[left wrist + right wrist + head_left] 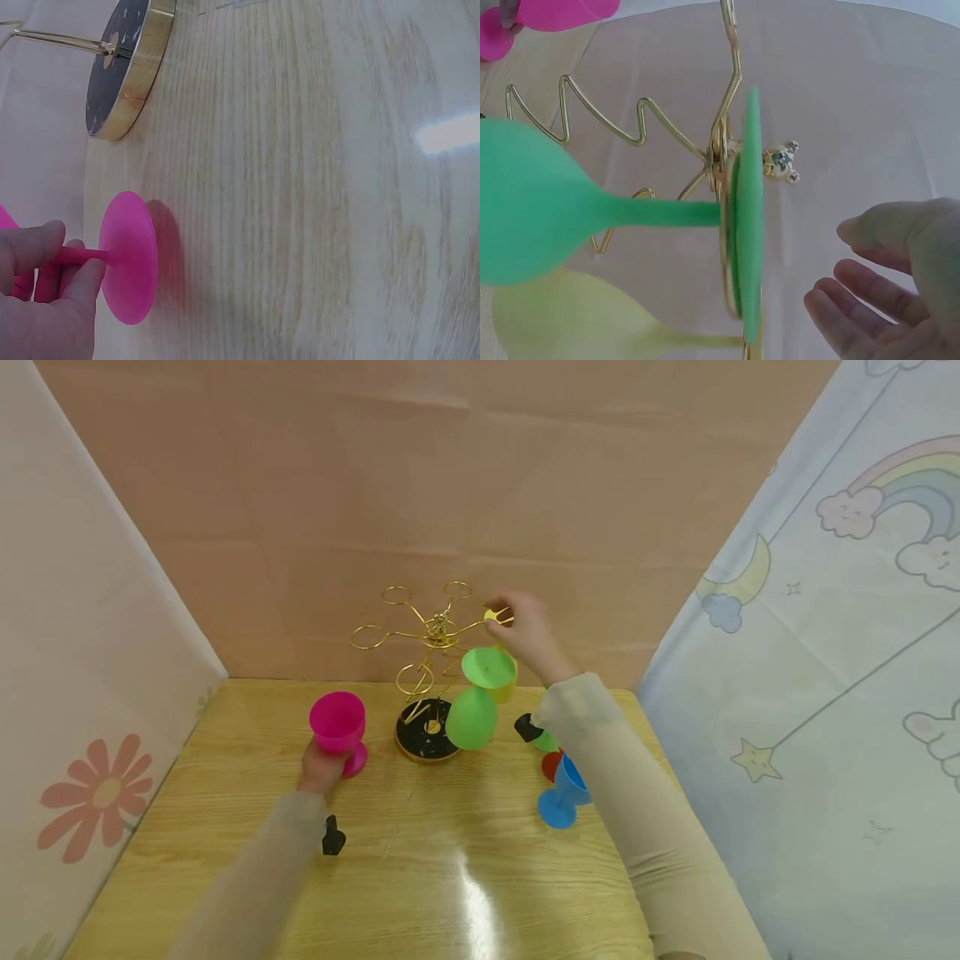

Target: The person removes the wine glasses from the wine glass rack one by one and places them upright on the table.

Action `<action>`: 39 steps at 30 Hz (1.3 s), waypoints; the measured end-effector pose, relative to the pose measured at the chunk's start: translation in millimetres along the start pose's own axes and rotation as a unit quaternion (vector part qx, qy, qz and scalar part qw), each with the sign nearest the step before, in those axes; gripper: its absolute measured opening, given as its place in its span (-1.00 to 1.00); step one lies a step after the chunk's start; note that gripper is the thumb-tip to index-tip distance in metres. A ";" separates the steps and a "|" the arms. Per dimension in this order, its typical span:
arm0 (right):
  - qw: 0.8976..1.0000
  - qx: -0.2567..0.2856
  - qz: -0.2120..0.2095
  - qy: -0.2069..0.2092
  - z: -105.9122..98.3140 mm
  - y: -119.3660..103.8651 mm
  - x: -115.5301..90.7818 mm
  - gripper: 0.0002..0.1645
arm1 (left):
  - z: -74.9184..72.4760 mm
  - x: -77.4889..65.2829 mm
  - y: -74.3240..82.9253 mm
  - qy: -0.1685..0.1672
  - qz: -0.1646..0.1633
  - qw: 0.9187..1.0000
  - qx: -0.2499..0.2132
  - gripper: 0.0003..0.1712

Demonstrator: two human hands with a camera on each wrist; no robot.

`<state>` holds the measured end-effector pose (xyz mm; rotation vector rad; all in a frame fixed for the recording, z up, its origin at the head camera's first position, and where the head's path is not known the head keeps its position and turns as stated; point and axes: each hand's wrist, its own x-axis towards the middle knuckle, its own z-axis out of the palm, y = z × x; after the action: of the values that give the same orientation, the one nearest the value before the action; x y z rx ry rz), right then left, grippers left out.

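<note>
My left hand (322, 768) grips the stem of a pink goblet (337, 720). In the left wrist view the goblet's round foot (129, 259) is close over the table, casting a shadow. A gold wire stand (438, 639) with ring-ended arms rises from a round black base (427, 731). A green goblet (472, 718) hangs upside down, its foot (750, 217) lying on a ring. Beside it a yellow goblet (570, 315) hangs too, partly hidden. My right hand (900, 281) is beside the green foot, fingers loosely bent and nothing between them.
Right of the stand, a blue goblet (572, 781) stands on the wooden table (405, 877), with red (551, 766) and green (546, 742) pieces partly behind my right sleeve. Cloth walls enclose the back and sides. A small bear ornament (781, 161) tops the stand.
</note>
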<state>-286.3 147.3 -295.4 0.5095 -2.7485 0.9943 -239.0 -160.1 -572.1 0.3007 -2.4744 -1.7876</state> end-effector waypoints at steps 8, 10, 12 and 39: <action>0.997 -0.043 -0.022 -0.058 16.5 -19.4 20.5 -0.59 | 1.8 -0.4 -9.8 0.015 -0.021 0.999 -0.034 -0.41; 0.996 -0.057 -0.035 -0.064 20.4 -22.6 23.9 -0.60 | 1.9 -0.3 -12.0 0.016 -0.027 0.999 -0.036 -0.41; 0.994 -0.074 -0.048 -0.068 24.1 -24.7 27.3 -0.61 | 3.1 0.6 -14.3 0.013 -0.041 0.998 -0.041 -0.39; 0.989 -0.109 -0.086 -0.050 49.9 -37.6 41.7 -0.85 | 8.8 4.3 -20.9 0.038 -0.022 0.999 -0.024 -0.57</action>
<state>-313.2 77.3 -299.9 0.7601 -2.7951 0.6359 -242.3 -159.1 -594.9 0.4138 -2.3878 -1.8131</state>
